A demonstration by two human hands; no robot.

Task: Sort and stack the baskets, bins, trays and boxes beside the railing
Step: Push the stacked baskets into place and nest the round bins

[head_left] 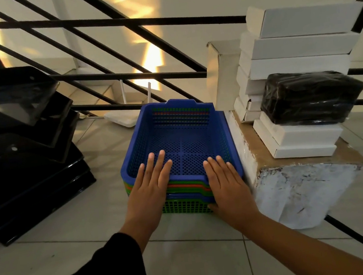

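Blue basket (pixel 175 133) rim under both hands (pixel 147 188).

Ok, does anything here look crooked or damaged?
Yes. The black trays on the left are piled askew, upper ones tilted and fanned out. The big cardboard box under the white boxes looks scuffed, its white facing peeling. The basket stack sits neat.
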